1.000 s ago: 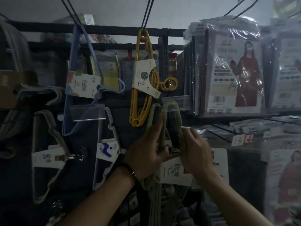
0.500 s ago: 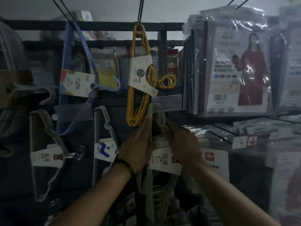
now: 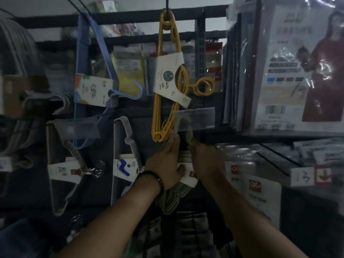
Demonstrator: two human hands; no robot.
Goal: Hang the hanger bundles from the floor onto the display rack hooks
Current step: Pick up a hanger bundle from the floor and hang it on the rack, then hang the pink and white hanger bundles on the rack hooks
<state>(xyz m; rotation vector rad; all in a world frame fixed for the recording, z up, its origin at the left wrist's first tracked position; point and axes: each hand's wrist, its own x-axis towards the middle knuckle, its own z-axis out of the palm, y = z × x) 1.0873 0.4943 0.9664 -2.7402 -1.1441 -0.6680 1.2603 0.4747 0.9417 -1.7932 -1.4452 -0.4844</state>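
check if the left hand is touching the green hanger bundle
Touching. The head view shows the left hand wrapped around the green hanger bundle, fingers pressed against it.

head cam | faces forward, slightly upward | close to display rack (image 3: pixel 200 71)

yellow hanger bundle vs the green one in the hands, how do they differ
The yellow hanger bundle hangs free from a cord at the top bar; the green hanger bundle sits lower, gripped by the left hand and right hand. The yellow one's label reads 10.5; the green one's is mostly covered. Both are banded plastic hangers with paper labels.
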